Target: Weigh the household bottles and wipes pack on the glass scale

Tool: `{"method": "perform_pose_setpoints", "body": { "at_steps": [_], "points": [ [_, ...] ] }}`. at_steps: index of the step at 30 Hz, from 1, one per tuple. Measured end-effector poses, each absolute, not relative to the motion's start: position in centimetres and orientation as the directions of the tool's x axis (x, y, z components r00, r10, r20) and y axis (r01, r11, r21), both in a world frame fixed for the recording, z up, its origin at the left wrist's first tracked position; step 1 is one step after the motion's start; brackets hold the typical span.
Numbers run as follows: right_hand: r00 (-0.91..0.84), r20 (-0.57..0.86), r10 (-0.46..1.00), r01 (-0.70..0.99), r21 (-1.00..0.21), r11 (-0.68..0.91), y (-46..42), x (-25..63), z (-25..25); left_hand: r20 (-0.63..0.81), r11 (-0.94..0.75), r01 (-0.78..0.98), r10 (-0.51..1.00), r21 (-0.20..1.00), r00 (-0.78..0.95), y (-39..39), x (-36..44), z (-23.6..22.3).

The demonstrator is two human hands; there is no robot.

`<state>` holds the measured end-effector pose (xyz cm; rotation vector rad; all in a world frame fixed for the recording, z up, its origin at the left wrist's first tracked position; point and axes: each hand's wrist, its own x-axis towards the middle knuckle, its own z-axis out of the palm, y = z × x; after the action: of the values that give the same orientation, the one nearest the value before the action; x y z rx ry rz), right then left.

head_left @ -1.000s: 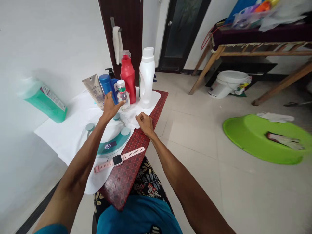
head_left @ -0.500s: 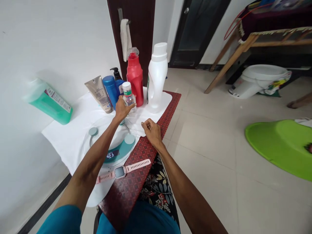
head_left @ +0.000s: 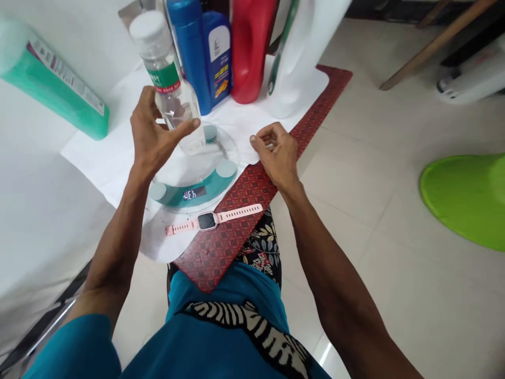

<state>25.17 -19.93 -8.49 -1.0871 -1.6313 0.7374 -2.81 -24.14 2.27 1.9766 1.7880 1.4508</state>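
We see the left hand (head_left: 152,138) gripping one clear bottle (head_left: 182,108) in the upper left part of the frame, its fingers and thumb spread wide around the lower body. The bottle leans, its see-through wall glossy, with a round white cap (head_left: 148,25) and a green-and-red label (head_left: 163,77); we cannot tell whether its base touches the scale (head_left: 172,199) beneath. Near the frame's centre, the right hand (head_left: 281,159) is loosely closed, fingertips curled in toward the thumb, above the edge of the red, geometric-patterned table (head_left: 252,190).

The scale is round clear glass with a teal band, three round pads in sight and one lit display (head_left: 194,193). Just below it we find one pink watch (head_left: 207,221), square-faced, its strap punched with holes. Along the top we count two blue bottles (head_left: 191,55), one red bottle (head_left: 247,68) and one white bottle (head_left: 295,73) on smooth white cloth (head_left: 123,108); one green bottle (head_left: 55,87) occupies the upper left.
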Motion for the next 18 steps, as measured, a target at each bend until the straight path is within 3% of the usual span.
{"method": "perform_pose_setpoints", "body": {
  "at_steps": [4, 9, 13, 18],
  "points": [
    [-0.333, 0.559, 0.759, 0.425, -0.63, 0.651, -24.7, 25.3, -4.9, 0.494, -0.276, 0.637, 0.848, 0.72, -0.191, -27.4, -3.9, -0.4],
    [-0.661, 0.413, 0.626, 0.378, -0.537, 0.754, -33.1, 24.8, -2.6, 0.472, -0.285, 0.584, 0.86, 0.76, -0.195, -27.4, -4.0, -2.3],
    [-0.664, 0.277, 0.695, 0.551, -0.447, 0.705, -36.8, 24.6, -3.5, 0.478, -0.284, 0.572, 0.851, 0.77, -0.22, -28.2, -4.2, -2.1],
    [-0.611, 0.222, 0.76, 0.638, -0.43, 0.639, -38.2, 24.7, -4.9, 0.502, -0.259, 0.515, 0.759, 0.817, -0.414, -31.0, -5.8, -1.6]
  ]
}}
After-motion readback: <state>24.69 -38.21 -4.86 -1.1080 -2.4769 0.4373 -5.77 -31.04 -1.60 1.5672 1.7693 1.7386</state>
